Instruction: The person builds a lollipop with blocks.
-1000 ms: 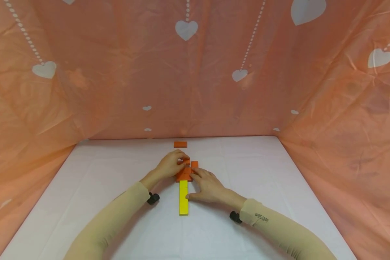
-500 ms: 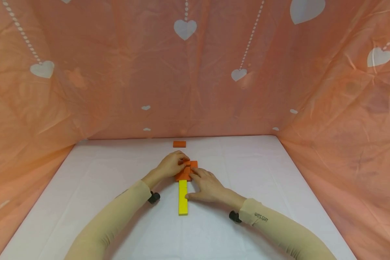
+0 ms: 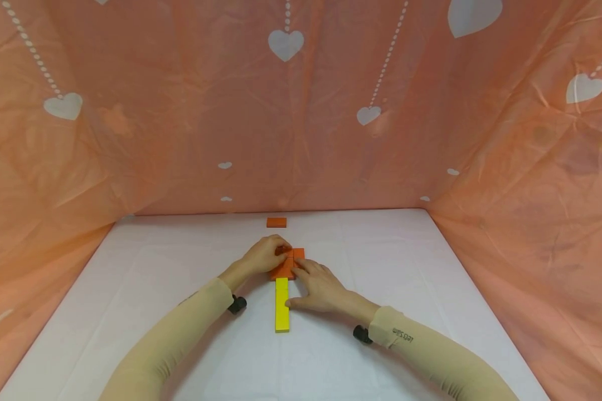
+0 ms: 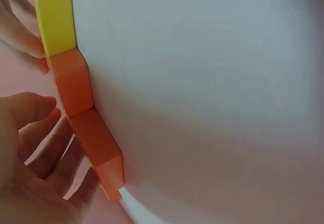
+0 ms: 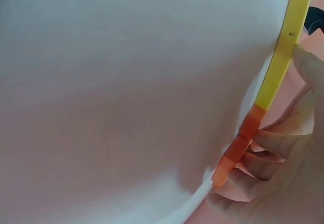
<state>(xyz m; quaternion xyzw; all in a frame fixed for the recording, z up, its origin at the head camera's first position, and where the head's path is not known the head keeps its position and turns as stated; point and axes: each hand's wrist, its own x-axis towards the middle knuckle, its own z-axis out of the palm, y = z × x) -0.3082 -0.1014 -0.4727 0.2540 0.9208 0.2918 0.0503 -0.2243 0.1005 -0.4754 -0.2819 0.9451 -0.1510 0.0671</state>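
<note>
Wooden-looking orange blocks lie fitted together mid-table, with a strip of yellow blocks running from their near end. My left hand comes in from the left, its curled fingers and thumb pinching an orange block at the far end of the group, which they partly cover. From the right, my right hand spreads its fingers along the orange blocks' right edge. Its thumb touches the yellow strip's side, as the yellow block in the right wrist view shows. The left wrist view has the orange blocks edge-on.
A separate orange block lies near the table's back edge, beyond my left hand. White cloth covers the table. A peach curtain with white hearts hangs behind and at both sides.
The small gap between the far orange block and the one nearer me has closed, as my left hand brings it slightly toward me. My right hand stays nearly still.
</note>
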